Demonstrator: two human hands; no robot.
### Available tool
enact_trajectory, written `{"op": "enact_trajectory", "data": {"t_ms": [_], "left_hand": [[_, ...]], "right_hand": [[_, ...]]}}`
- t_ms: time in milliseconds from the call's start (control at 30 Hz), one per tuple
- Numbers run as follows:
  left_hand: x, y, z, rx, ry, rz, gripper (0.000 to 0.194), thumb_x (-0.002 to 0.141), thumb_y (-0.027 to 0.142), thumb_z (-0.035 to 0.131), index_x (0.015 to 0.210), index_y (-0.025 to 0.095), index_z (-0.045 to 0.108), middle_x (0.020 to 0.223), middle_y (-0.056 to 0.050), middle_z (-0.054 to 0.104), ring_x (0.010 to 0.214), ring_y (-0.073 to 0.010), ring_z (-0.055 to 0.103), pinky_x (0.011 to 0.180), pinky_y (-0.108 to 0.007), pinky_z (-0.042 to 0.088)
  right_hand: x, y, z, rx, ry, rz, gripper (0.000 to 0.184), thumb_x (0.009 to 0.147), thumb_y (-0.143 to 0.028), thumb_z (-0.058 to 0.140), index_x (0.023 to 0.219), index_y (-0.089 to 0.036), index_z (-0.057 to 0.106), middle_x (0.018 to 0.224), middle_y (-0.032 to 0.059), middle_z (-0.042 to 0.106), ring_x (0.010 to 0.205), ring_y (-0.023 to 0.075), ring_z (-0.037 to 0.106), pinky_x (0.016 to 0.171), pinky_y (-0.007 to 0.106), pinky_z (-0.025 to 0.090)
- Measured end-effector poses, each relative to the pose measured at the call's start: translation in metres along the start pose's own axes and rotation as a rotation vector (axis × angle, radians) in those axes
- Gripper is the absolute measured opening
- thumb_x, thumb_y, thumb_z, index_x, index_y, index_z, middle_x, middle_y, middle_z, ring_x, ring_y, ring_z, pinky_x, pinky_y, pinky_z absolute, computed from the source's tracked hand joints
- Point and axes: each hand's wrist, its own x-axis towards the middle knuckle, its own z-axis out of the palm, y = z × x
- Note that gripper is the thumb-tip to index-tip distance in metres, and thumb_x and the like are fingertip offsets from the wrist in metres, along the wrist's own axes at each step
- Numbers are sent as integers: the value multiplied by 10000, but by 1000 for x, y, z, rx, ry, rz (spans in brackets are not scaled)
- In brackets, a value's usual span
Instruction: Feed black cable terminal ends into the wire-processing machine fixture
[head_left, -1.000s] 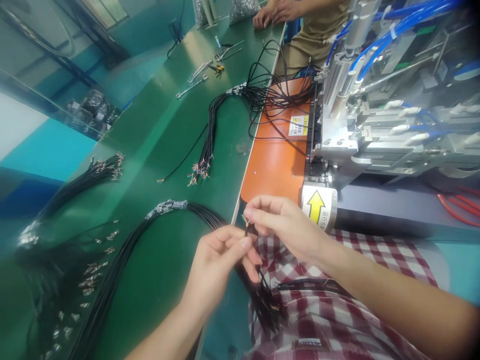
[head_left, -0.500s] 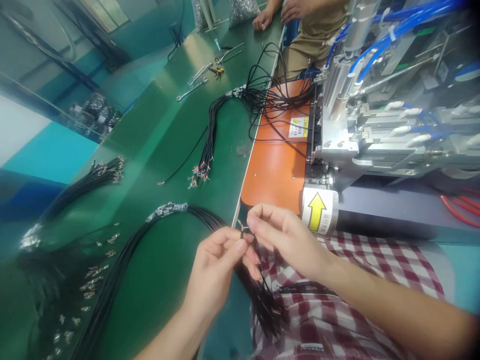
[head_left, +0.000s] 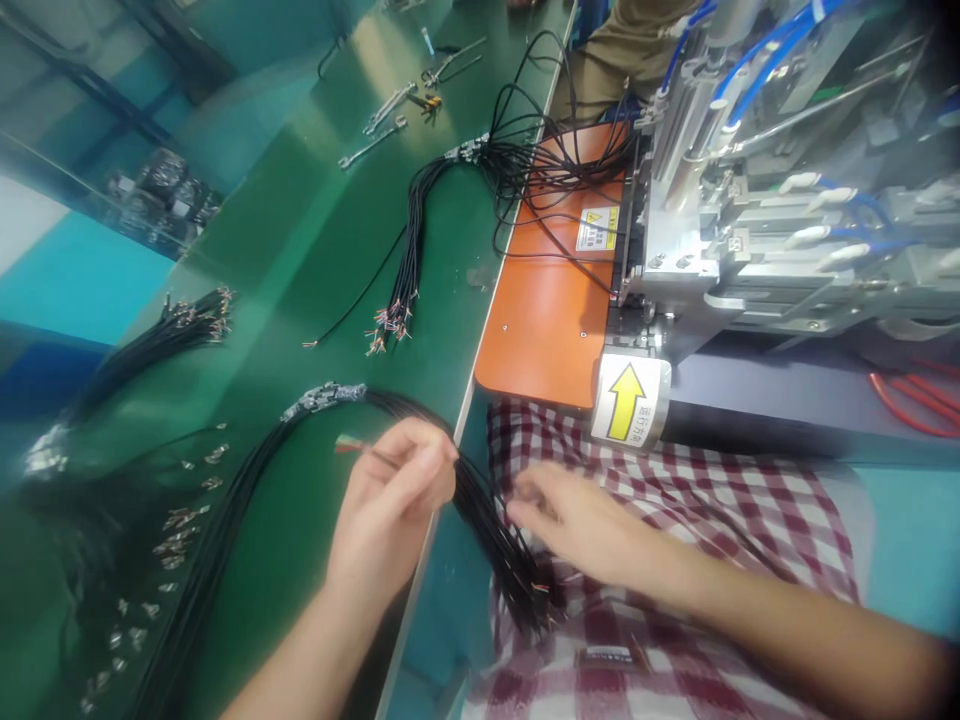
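Observation:
My left hand [head_left: 397, 475] is closed on a thin cable [head_left: 351, 445], whose stripped end shows red and green wires pointing left over the table. My right hand [head_left: 566, 515] is beside the lap, blurred by motion with fingers curled; whether anything is in them I cannot tell. Under and past my left hand runs a bundle of black cables [head_left: 244, 500], wrapped with silvery connectors near its bend. Its ends, with small coloured wire tips, hang over the table edge by the checked cloth [head_left: 787, 510] below my right hand.
A second cable bundle [head_left: 412, 230] trails from the orange plate [head_left: 540, 340] onto the green table [head_left: 300, 230]. Another bundle [head_left: 157, 340] lies at the left. Wrenches [head_left: 373, 143] lie farther back. A machine with metal cylinders [head_left: 690, 210] stands right, and a person's leg [head_left: 607, 55] shows behind.
My hands have moved apart: the left went leftward with the cable, its wire end now pointing left, and the right dropped toward the lap. The view has tilted slightly downward.

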Motion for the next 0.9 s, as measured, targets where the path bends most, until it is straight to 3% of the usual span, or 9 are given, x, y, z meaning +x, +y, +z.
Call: {"op": "enact_trajectory", "data": {"t_ms": [67, 167, 233, 267, 333, 467, 567, 767, 900], "left_hand": [[-3, 1, 0, 139, -24, 12, 175, 863, 308, 611, 766, 168, 649, 518, 65, 309, 467, -50, 258, 465, -197, 214], [-8, 4, 6, 509, -153, 124, 117, 841, 274, 651, 914, 192, 689, 774, -12, 554, 541, -65, 368, 497, -213, 307], [-9, 5, 12, 712, -281, 205, 225, 804, 223, 694, 1026, 210, 663, 1006, -53, 608, 611, -80, 435, 554, -225, 374], [-9, 6, 14, 760, -324, 232, 226, 810, 208, 686, 1033, 209, 651, 1012, -53, 624, 633, -88, 462, 578, -227, 394], [-7, 6, 16, 774, -304, 260, 107, 852, 207, 636, 958, 196, 648, 866, -29, 652, 653, -103, 504, 599, -223, 409], [1, 1, 17, 635, -88, 140, 164, 900, 299, 569, 821, 166, 622, 648, 2, 594, 553, -86, 460, 521, -210, 355], [5, -5, 16, 534, -73, 9, 246, 911, 361, 536, 790, 153, 588, 571, 18, 545, 470, -59, 341, 457, -207, 266], [8, -6, 19, 527, -156, -25, 286, 895, 391, 547, 740, 152, 578, 601, -8, 569, 557, -86, 440, 504, -195, 317], [14, -2, 23, 481, -122, -28, 224, 834, 379, 641, 806, 160, 599, 666, -3, 591, 548, -74, 448, 488, -177, 326]], "right_hand": [[-9, 1, 4, -79, -76, -30, 191, 897, -261, 473, 813, -173, 621, 850, 59, 655, 744, 183, 610, 656, 300, 404], [-16, -17, -15, -202, 5, -81, 235, 889, -202, 442, 696, -170, 572, 730, 38, 628, 650, 166, 570, 616, 300, 370], [-16, -33, -39, -60, -79, -33, 250, 880, -217, 450, 649, -174, 537, 621, 8, 583, 571, 138, 535, 568, 275, 361], [-14, -39, -50, 113, -169, -12, 264, 893, -231, 434, 658, -173, 538, 619, 4, 584, 557, 126, 535, 548, 257, 370], [-8, -46, -66, 409, -239, 12, 334, 944, -296, 357, 716, -163, 562, 644, 14, 600, 539, 115, 537, 540, 246, 403], [4, -43, -67, 565, 40, -38, 176, 916, -308, 479, 890, -167, 582, 734, -13, 582, 548, 84, 532, 570, 230, 432], [12, -45, -60, 636, 149, -64, 180, 879, -296, 562, 1020, -184, 573, 748, -31, 566, 542, 75, 527, 562, 223, 434], [24, -54, -56, 646, 173, -167, 195, 840, -336, 620, 731, -180, 578, 695, -27, 587, 561, 85, 522, 555, 229, 418], [24, -50, -53, 585, 164, -155, 245, 806, -360, 664, 676, -185, 553, 587, -31, 583, 546, 108, 537, 525, 235, 405]]}}
